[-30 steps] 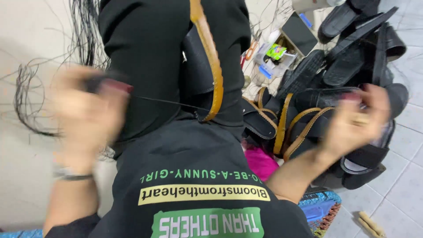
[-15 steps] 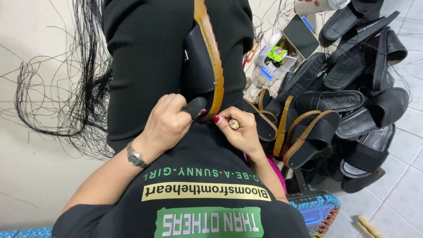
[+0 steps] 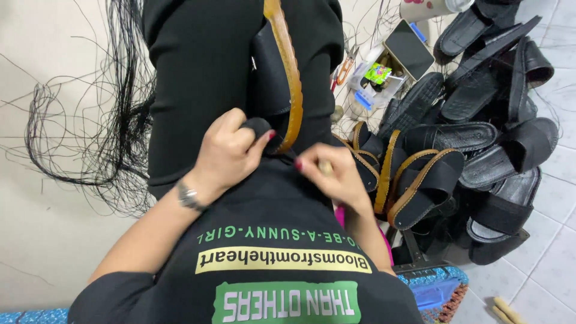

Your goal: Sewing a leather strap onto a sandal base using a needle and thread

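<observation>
1. One black sandal with a tan stitched edge lies on my lap, lengthwise along my black-trousered legs, toe end away from me.
2. Left hand is closed, pinching the near end of that sandal between thumb and fingers; a wristwatch sits on that wrist.
3. Right hand is closed too, fingertips just beside the sandal's near end, holding something small and pale. It is too small to tell whether it is a needle or a tool.
4. Done so far, judging by looks: the tan edging runs the whole visible side of the sandal, so most of the rim seems finished; work is now at the heel end.
5. Left, as I judge it: the bit of edge under my fingers. I cannot see the far side.
6. Pile of black sandals with tan rims lies near on my right, plainer black sandals beyond it on the tiled floor.
7. Loose black thread tangle is on my left.
8. Small orange-handled snips and a dark phone are well apart, past my knees.
</observation>
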